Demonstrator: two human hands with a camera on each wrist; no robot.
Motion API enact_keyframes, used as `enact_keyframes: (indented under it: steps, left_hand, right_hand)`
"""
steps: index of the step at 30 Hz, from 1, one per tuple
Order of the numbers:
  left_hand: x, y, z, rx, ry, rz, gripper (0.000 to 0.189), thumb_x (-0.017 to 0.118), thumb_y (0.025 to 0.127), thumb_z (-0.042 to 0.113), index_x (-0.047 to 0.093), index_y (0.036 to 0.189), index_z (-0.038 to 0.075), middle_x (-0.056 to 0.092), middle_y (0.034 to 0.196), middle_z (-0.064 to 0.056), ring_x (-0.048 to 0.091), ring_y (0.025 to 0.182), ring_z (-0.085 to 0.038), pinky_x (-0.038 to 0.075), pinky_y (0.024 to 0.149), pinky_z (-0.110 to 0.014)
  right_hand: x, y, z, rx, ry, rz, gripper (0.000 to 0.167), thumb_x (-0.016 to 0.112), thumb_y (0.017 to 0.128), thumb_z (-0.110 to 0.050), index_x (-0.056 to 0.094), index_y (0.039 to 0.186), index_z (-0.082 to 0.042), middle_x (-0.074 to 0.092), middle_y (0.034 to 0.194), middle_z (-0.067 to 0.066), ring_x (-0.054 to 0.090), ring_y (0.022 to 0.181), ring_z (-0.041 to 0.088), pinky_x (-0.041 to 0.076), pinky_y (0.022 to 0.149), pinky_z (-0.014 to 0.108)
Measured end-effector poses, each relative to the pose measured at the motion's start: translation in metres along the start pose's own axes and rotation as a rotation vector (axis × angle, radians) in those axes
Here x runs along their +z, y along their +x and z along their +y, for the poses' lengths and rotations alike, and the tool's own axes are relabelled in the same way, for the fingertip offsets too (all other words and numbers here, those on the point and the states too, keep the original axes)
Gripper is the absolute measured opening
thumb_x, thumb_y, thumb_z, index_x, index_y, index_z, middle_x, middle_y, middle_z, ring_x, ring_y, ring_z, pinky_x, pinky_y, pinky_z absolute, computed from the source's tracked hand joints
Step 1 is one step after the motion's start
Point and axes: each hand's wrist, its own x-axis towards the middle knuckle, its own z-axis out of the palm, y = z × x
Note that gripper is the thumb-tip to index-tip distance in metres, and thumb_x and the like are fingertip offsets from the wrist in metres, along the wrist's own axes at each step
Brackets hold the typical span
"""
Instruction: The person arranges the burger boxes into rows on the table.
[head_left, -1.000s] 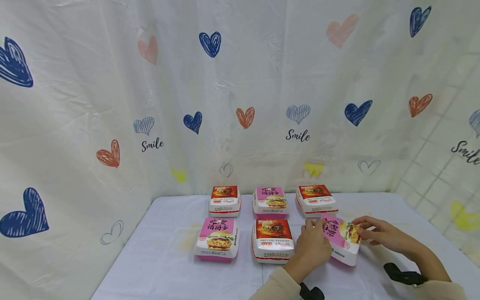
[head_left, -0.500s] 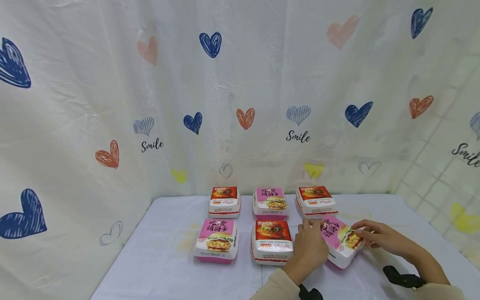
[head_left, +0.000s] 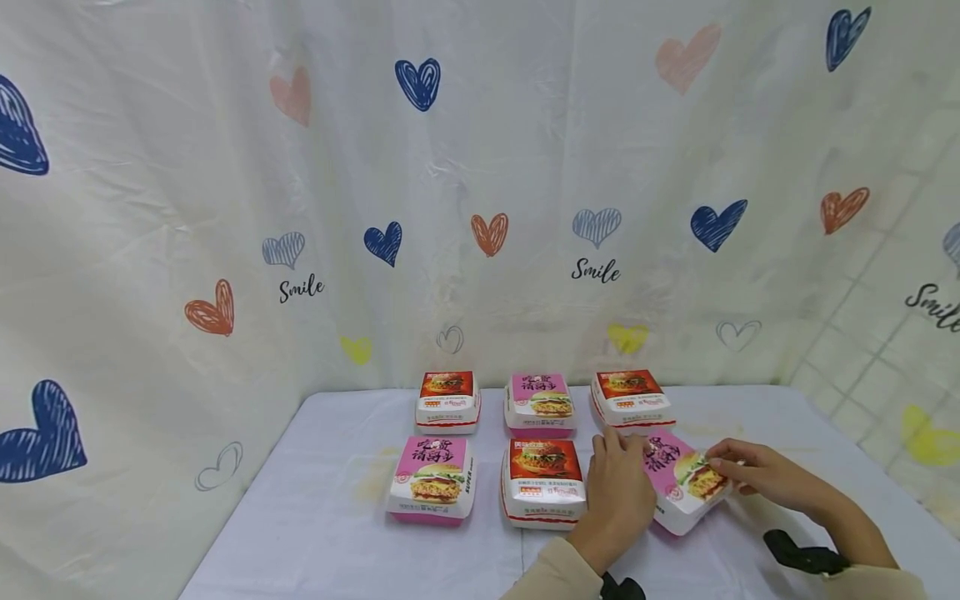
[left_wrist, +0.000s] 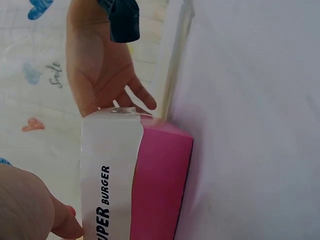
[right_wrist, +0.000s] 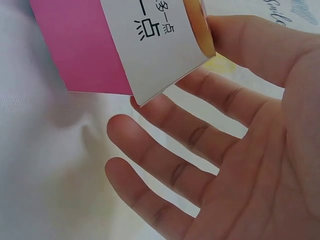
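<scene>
A pink and white burger box (head_left: 684,482) sits turned at an angle on the table, at the right end of the front row. My left hand (head_left: 621,485) holds its left side near the back corner, the thumb against the edge in the left wrist view. On the other side, the thumb and index finger of my right hand (head_left: 772,477) pinch a corner, while its remaining fingers spread out below, as the right wrist view shows. The box's pink base and white lid (left_wrist: 107,175) look closed. The left fingertips are partly hidden behind the box.
A red-topped burger box (head_left: 544,485) stands left of my left hand, with a pink one (head_left: 432,482) beyond it. Behind are two red-topped boxes (head_left: 447,403) (head_left: 633,398) and a pink one (head_left: 540,407). A white cloth covers the table (head_left: 315,500); a heart-print curtain (head_left: 510,150) hangs behind.
The held burger box has turned, its front edge swinging to the right, mostly in the first half second. Both hands have shifted only slightly. The other boxes stay in place.
</scene>
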Motion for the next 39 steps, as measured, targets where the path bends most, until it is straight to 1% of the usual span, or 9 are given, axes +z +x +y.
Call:
enact_keyframes:
  steps: [3,6,9,13,17,21,30,34,39]
  left_hand:
    - [-0.0007,-0.0003,0.0006,0.013,0.027,0.010,0.031,0.081,0.085,0.021,0.066,0.111,0.031,0.047,0.107,0.007,0.044,0.097,-0.008,0.047,0.076,-0.021]
    - [-0.0001,-0.0007,-0.0005,0.023,0.015,0.011,0.022,0.076,0.090,0.028,0.065,0.108,0.031,0.049,0.107,0.007,0.045,0.097,-0.008,0.047,0.075,-0.021]
    - [0.0012,-0.0007,-0.0017,0.035,0.003,0.016,0.018,0.073,0.092,0.038,0.065,0.106,0.030,0.050,0.108,0.007,0.046,0.098,-0.008,0.048,0.073,-0.022]
    - [0.0003,-0.0011,-0.0014,0.028,0.026,-0.009,0.033,0.072,0.088,0.052,0.065,0.109,0.029,0.051,0.113,0.005,0.049,0.101,-0.010,0.050,0.071,-0.025]
    - [-0.0023,-0.0005,0.0016,0.010,0.079,-0.072,0.053,0.071,0.082,0.067,0.063,0.120,0.030,0.050,0.119,0.004,0.049,0.105,-0.011,0.053,0.073,-0.027]
    - [-0.0038,-0.0009,0.0044,-0.016,0.081,-0.133,0.069,0.072,0.076,0.075,0.058,0.129,0.033,0.047,0.125,0.006,0.049,0.110,-0.012,0.056,0.076,-0.031]
    - [-0.0070,0.0003,0.0055,-0.018,0.067,-0.191,0.087,0.076,0.066,0.081,0.052,0.139,0.040,0.044,0.137,0.007,0.050,0.118,-0.013,0.059,0.081,-0.035]
    - [-0.0068,0.0004,0.0047,0.000,0.080,-0.194,0.091,0.078,0.063,0.081,0.050,0.140,0.042,0.044,0.137,0.006,0.051,0.115,-0.013,0.058,0.081,-0.033]
    - [-0.0078,-0.0007,0.0031,0.024,0.082,-0.190,0.088,0.079,0.065,0.079,0.051,0.138,0.039,0.044,0.134,0.007,0.051,0.113,-0.011,0.057,0.083,-0.030]
  right_hand:
    - [-0.0009,0.0004,-0.0003,0.015,0.003,-0.020,0.040,0.049,0.108,-0.029,0.057,0.129,0.004,0.064,0.117,0.013,0.053,0.088,0.001,0.052,0.074,0.034]
    - [-0.0015,0.0008,-0.0004,0.036,0.009,-0.036,0.042,0.050,0.107,-0.029,0.057,0.133,0.003,0.063,0.126,0.021,0.055,0.093,0.003,0.053,0.077,0.037]
    - [-0.0023,0.0006,-0.0010,0.017,0.015,-0.049,0.043,0.050,0.107,-0.027,0.055,0.135,0.005,0.059,0.132,0.030,0.057,0.096,0.007,0.053,0.077,0.041]
    - [-0.0015,0.0002,-0.0013,0.006,0.012,-0.057,0.042,0.049,0.108,-0.026,0.055,0.136,0.005,0.058,0.134,0.031,0.056,0.095,0.003,0.054,0.077,0.040]
    - [-0.0024,-0.0004,-0.0026,0.000,0.009,-0.064,0.042,0.049,0.108,-0.027,0.056,0.134,0.005,0.060,0.131,0.027,0.057,0.095,0.006,0.054,0.077,0.040]
    - [-0.0028,-0.0010,-0.0040,0.037,0.021,-0.078,0.041,0.051,0.107,-0.030,0.056,0.132,0.003,0.064,0.123,0.019,0.058,0.096,0.014,0.054,0.079,0.039]
    - [-0.0020,-0.0017,-0.0066,0.053,0.022,-0.093,0.042,0.052,0.106,-0.031,0.054,0.130,0.003,0.063,0.113,0.011,0.057,0.097,0.017,0.055,0.080,0.040]
    - [-0.0021,-0.0029,-0.0054,0.055,0.026,-0.109,0.046,0.053,0.106,-0.030,0.051,0.136,0.004,0.064,0.116,0.013,0.059,0.097,0.016,0.056,0.081,0.041]
    - [-0.0012,-0.0023,-0.0049,0.041,0.033,-0.118,0.053,0.053,0.105,-0.029,0.044,0.145,0.004,0.063,0.125,0.019,0.061,0.103,0.020,0.055,0.081,0.043]
